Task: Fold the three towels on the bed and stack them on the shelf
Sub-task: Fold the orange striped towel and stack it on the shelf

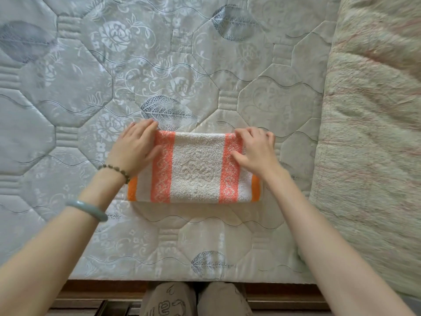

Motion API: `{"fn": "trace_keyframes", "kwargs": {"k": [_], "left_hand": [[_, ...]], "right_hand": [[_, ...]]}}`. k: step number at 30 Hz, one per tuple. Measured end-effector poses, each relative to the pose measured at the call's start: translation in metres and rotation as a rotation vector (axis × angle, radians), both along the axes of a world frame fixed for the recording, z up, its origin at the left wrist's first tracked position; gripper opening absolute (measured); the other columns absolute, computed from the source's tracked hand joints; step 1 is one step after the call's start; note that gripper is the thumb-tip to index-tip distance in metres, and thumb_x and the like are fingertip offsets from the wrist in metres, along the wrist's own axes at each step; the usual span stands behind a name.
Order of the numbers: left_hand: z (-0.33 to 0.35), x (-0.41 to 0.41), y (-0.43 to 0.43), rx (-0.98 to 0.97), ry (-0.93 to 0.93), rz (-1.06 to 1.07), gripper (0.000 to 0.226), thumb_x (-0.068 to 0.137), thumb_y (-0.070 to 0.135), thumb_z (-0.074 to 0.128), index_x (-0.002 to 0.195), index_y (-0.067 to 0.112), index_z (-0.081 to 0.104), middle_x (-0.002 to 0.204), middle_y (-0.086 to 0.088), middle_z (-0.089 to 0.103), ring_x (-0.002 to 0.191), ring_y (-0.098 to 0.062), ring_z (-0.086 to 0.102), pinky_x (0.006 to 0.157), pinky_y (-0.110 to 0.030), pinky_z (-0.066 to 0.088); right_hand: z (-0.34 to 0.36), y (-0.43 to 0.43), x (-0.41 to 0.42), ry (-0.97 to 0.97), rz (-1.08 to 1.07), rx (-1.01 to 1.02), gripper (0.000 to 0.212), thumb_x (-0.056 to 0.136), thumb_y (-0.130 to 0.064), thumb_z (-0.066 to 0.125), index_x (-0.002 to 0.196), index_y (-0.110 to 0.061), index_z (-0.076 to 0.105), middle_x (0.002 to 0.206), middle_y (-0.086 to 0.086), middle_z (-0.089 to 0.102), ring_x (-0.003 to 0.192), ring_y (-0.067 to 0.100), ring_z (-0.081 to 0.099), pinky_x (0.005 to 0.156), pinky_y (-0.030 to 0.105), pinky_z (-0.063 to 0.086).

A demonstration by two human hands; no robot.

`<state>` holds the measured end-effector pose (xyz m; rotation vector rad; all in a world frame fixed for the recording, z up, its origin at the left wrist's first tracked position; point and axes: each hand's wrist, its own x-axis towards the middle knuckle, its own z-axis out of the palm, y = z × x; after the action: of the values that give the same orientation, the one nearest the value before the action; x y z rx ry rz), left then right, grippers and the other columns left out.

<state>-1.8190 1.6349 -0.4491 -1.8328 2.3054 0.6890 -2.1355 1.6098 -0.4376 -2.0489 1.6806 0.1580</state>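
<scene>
The folded towel [196,169], laid on the bed [205,236], could be skewed if its far corners are released unevenly. A white rectangle with orange stripes is seen. At its far corners the left grip [136,149] is pressed flat; whether the right grip [257,151] pinches with its bent fingers cannot be told.

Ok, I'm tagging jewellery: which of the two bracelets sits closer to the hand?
The dark beaded bracelet, right at the wrist; the smooth pale green bangle sits farther up the forearm.
</scene>
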Motion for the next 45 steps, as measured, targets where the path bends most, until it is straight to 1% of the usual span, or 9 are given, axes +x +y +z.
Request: {"fn": "trace_keyframes", "kwargs": {"k": [4, 11, 19, 23, 27, 33, 39, 42, 45], "left_hand": [[0.011, -0.003, -0.031, 0.055, -0.046, -0.133, 0.049, 0.084, 0.035, 0.063, 0.124, 0.006, 0.055, 0.123, -0.017, 0.057, 0.113, -0.034, 0.054, 0.1, -0.045, 0.042], [0.013, -0.001, -0.025, 0.066, -0.081, -0.168, 0.027, 0.08, 0.023, 0.072, 0.092, 0.001, 0.063, 0.098, -0.017, 0.056, 0.095, -0.035, 0.05, 0.085, -0.048, 0.045], [0.099, 0.01, -0.038, -0.378, 0.175, -0.118, 0.004, 0.079, 0.006, 0.06, 0.079, 0.003, 0.058, 0.075, -0.016, 0.061, 0.062, -0.035, 0.058, 0.055, -0.037, 0.042], [0.145, 0.018, -0.047, -0.615, 0.208, -0.04, 0.008, 0.087, 0.007, 0.057, 0.087, 0.004, 0.065, 0.093, -0.015, 0.067, 0.08, -0.038, 0.063, 0.071, -0.046, 0.051], [0.122, 0.019, -0.028, -0.715, 0.199, -0.03, 0.012, 0.089, 0.005, 0.057, 0.082, 0.004, 0.067, 0.094, -0.014, 0.068, 0.081, -0.035, 0.061, 0.075, -0.044, 0.049], [0.004, 0.027, 0.072, -0.342, 0.165, -0.102, 0.017, 0.08, -0.004, 0.049, 0.072, 0.007, 0.059, 0.086, -0.015, 0.067, 0.072, -0.033, 0.061, 0.068, -0.041, 0.045], [0.008, 0.021, 0.109, -0.152, 0.113, -0.017, 0.015, 0.076, 0.003, 0.046, 0.07, 0.008, 0.06, 0.086, -0.012, 0.066, 0.078, -0.032, 0.062, 0.071, -0.039, 0.042], [0.025, 0.01, 0.1, -0.151, 0.095, 0.037, 0.026, 0.08, 0.018, 0.045, 0.092, 0.007, 0.065, 0.104, -0.012, 0.066, 0.099, -0.033, 0.06, 0.088, -0.04, 0.04], [0.027, -0.019, 0.069, -0.235, 0.101, 0.092, 0.049, 0.089, 0.025, 0.042, 0.131, 0.002, 0.049, 0.139, -0.017, 0.049, 0.132, -0.029, 0.039, 0.109, -0.043, 0.029]], "right_hand": [[0.008, -0.037, 0.003, 0.164, 0.109, 0.22, 0.057, 0.073, -0.052, 0.071, 0.117, -0.022, 0.052, 0.118, 0.007, 0.052, 0.116, 0.027, 0.044, 0.101, 0.043, 0.024], [0.005, -0.039, 0.003, 0.142, 0.153, 0.323, 0.03, 0.075, -0.033, 0.072, 0.093, -0.013, 0.061, 0.106, 0.01, 0.05, 0.11, 0.032, 0.045, 0.087, 0.039, 0.037], [0.099, -0.043, -0.01, -0.132, -0.034, 0.081, 0.017, 0.071, 0.0, 0.06, 0.081, -0.013, 0.056, 0.074, 0.008, 0.061, 0.075, 0.031, 0.057, 0.062, 0.04, 0.046], [0.157, -0.035, -0.013, -0.268, -0.036, -0.236, 0.025, 0.068, 0.004, 0.057, 0.088, -0.009, 0.064, 0.083, 0.008, 0.065, 0.082, 0.031, 0.056, 0.068, 0.042, 0.047], [0.135, -0.016, -0.009, -0.213, 0.0, -0.397, 0.026, 0.064, 0.01, 0.055, 0.083, -0.006, 0.061, 0.086, 0.011, 0.061, 0.085, 0.034, 0.054, 0.068, 0.037, 0.044], [0.025, 0.068, -0.007, -0.012, 0.132, -0.139, 0.04, 0.041, 0.018, 0.063, 0.071, -0.006, 0.053, 0.077, 0.014, 0.054, 0.07, 0.032, 0.053, 0.06, 0.035, 0.046], [0.003, 0.114, -0.005, 0.051, 0.135, 0.062, 0.035, 0.043, 0.001, 0.068, 0.074, -0.008, 0.054, 0.083, 0.012, 0.056, 0.072, 0.031, 0.052, 0.061, 0.037, 0.048], [0.019, 0.098, 0.011, -0.015, 0.017, -0.055, 0.023, 0.057, -0.018, 0.051, 0.076, -0.007, 0.058, 0.085, 0.012, 0.057, 0.078, 0.031, 0.053, 0.071, 0.041, 0.049], [0.021, 0.07, 0.049, -0.082, -0.018, -0.261, 0.041, 0.075, -0.022, 0.043, 0.105, -0.005, 0.065, 0.119, 0.02, 0.06, 0.115, 0.032, 0.047, 0.097, 0.041, 0.033]]}}
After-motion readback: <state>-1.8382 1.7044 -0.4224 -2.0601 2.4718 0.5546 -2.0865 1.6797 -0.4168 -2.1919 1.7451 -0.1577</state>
